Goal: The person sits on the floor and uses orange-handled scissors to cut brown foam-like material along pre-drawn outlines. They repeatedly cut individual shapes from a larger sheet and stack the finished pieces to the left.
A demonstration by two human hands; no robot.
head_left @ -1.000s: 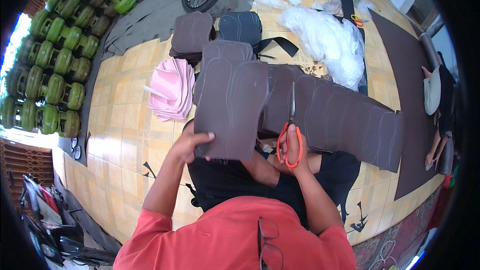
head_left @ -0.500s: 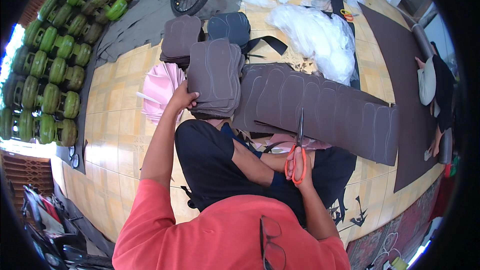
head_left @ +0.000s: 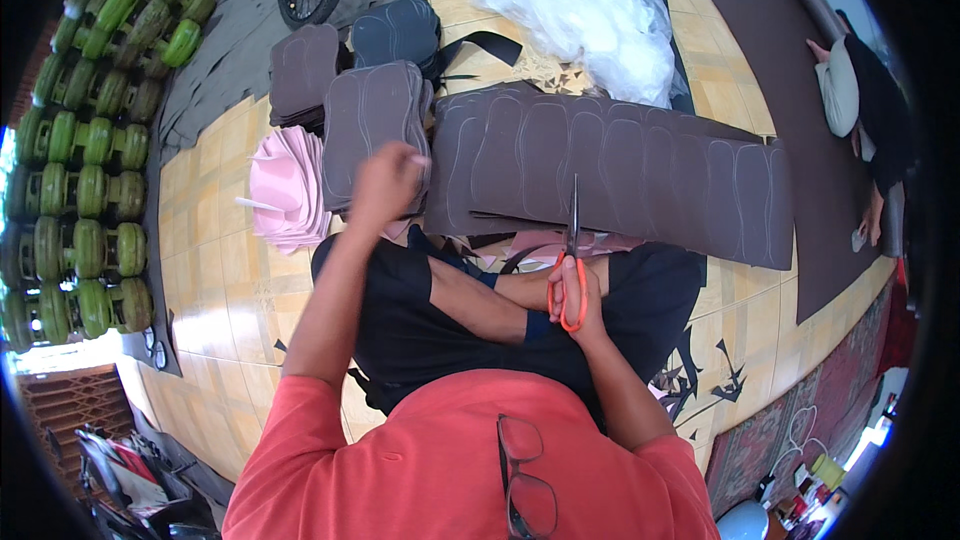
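Note:
My right hand [head_left: 582, 298] grips a pair of scissors [head_left: 568, 280] with orange handles, held above my crossed legs. Their dark blades point away from me toward a long brown sheet [head_left: 630, 165] marked with pale sole outlines, layered over similar sheets. Over the near right part of a stack of brown cut pieces [head_left: 372, 110], my left hand [head_left: 390, 180] hangs with its fingers bent. It is blurred, and I cannot tell whether it touches the stack or holds anything. The top piece also carries drawn sole outlines.
Left of the stack lies a fanned pile of pink sheets [head_left: 285, 185]. Behind are another brown stack [head_left: 303, 70] and a dark blue-grey stack [head_left: 395, 35]. Clear plastic [head_left: 590, 25] lies beyond the long sheet. Green gas cylinders [head_left: 90, 140] line the left; a person [head_left: 865, 110] sits far right.
My left hand has left the stack's near left corner and moved right, over its right side. My right hand still holds the scissors. The whole view has shifted slightly.

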